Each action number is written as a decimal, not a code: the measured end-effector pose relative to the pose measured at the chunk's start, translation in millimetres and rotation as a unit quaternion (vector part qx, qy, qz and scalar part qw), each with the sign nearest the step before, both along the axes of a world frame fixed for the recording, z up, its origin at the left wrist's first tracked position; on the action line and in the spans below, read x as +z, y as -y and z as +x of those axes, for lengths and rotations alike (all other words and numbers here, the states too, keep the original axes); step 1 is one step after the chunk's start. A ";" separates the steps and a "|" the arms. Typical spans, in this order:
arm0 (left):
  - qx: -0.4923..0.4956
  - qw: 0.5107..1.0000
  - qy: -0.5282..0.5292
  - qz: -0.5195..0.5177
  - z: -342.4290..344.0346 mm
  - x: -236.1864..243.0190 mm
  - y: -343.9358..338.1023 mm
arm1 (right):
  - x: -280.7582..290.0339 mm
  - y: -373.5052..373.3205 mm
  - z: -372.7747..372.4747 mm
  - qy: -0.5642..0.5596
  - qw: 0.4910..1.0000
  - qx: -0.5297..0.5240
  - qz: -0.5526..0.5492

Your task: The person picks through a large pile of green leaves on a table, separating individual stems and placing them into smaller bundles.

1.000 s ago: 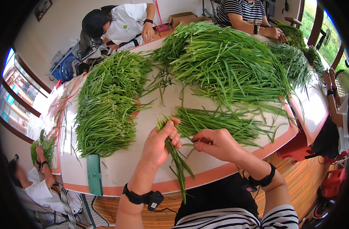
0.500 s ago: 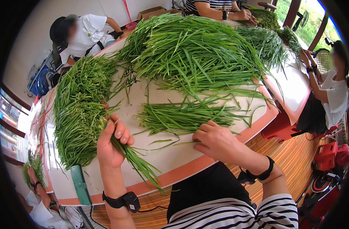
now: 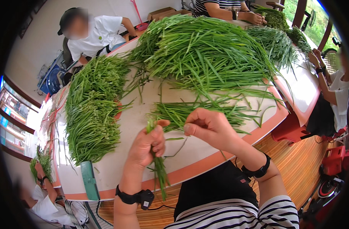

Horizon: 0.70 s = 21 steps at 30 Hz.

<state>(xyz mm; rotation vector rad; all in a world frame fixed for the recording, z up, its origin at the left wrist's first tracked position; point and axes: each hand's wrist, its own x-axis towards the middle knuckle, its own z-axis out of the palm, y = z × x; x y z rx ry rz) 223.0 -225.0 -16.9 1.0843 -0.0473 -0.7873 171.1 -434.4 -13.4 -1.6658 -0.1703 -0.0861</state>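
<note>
1. The white table (image 3: 144, 114) has an orange edge that runs across the lower middle of the frame, just past the person's hands.
2. There is a bare white patch of table in the middle, between the big piles of greens.
3. The left hand (image 3: 145, 147) is closed around a small bunch of green stalks (image 3: 158, 168) in the lower middle of the frame. The bunch stands almost straight up and down, and its long ends hang below the table edge.
4. The stalks are thin, long and bright green, packed close together.
5. The right hand (image 3: 210, 128) is just beside the left one, with fingers curled in. I cannot tell if it pinches a stalk.
6. A flat little pile of stalks (image 3: 193, 110) lies on the table just behind the hands.
7. A long heap of greens (image 3: 92, 110) fills the left side, and a bigger heap (image 3: 208, 57) fills the top.
8. A green flat tool (image 3: 89, 179) sits at the lower left table edge.
</note>
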 end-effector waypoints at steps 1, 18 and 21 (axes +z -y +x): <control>-0.013 1.000 -0.011 -0.009 -0.9 1.5 2.7 | -0.9 -7.7 2.8 0.003 1.000 0.010 -0.007; 0.018 0.983 0.127 -0.129 3.6 1.6 -6.7 | -23.2 -39.3 1.2 0.219 0.965 -0.010 -0.144; 0.040 0.971 0.174 -0.158 -17.8 25.4 -8.5 | -7.5 -65.4 -12.6 0.016 0.982 0.184 -0.044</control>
